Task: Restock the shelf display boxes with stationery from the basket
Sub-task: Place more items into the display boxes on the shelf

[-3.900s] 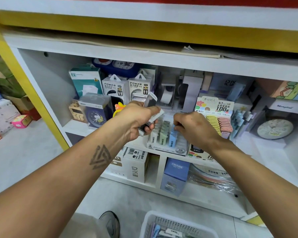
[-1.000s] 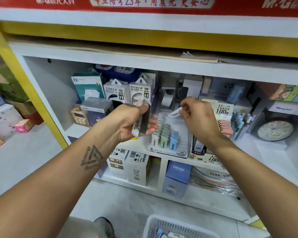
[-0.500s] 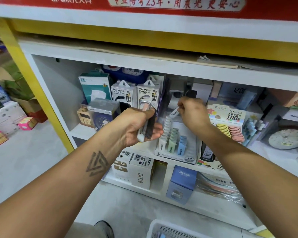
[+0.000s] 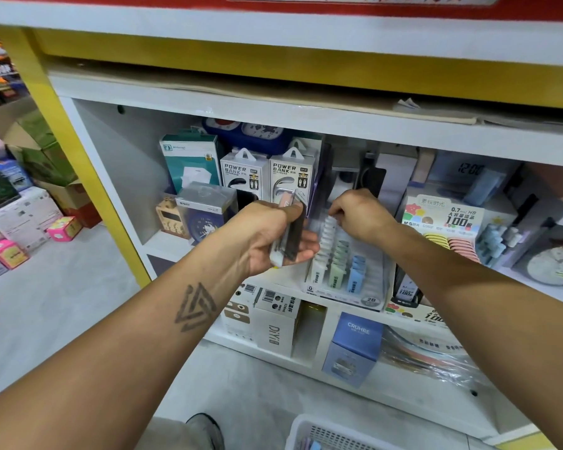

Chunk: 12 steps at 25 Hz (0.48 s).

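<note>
Both forearms bare to the frame edge, no sleeves, watch or rings visible. Left forearm carries a dark tattoo of nested, interlocking triangles on its upper side. Low in view: a rounded grey shoe toe beside light beige trouser fabric.

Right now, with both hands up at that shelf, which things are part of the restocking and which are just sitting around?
Part of the job:
- left hand gripping a stack of small packs
- right hand at the back of the clear display box
- white basket on the floor

Just sitting around:
- power bank boxes
- clock
- blue box
</note>
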### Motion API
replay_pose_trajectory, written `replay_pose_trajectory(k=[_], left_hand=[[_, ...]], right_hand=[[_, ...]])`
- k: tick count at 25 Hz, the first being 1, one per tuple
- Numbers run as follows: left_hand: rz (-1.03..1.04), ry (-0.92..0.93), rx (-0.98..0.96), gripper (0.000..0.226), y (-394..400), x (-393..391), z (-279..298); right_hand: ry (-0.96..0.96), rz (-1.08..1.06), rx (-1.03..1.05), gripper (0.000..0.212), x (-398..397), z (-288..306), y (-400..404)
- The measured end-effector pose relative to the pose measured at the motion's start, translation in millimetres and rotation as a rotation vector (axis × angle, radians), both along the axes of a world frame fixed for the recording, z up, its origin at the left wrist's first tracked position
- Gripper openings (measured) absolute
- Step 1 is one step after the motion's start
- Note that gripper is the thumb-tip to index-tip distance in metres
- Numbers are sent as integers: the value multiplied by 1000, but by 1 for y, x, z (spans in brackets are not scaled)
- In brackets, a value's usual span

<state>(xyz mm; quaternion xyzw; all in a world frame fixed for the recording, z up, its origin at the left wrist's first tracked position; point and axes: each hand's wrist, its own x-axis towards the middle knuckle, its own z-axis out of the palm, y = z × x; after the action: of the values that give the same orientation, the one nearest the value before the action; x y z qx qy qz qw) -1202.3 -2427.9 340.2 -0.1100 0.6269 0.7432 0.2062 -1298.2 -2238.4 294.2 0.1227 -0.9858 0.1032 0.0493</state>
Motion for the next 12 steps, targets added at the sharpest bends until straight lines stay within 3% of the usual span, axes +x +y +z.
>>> replay_pose_trajectory(k=[4, 6, 9, 12], left_hand=[[-47, -4, 29, 35, 2, 1, 1], [-99, -21, 78, 36, 8, 5, 4], [-165, -30, 107, 40, 22, 12, 8], [-181, -5, 75, 44, 38, 21, 10]], right_hand=[[-39, -9, -28, 46, 8, 8, -2], [-44, -60, -358, 35, 22, 20, 1], [-343, -66, -1155, 20, 64, 40, 9], [-364, -13, -1216, 16, 96, 46, 23]])
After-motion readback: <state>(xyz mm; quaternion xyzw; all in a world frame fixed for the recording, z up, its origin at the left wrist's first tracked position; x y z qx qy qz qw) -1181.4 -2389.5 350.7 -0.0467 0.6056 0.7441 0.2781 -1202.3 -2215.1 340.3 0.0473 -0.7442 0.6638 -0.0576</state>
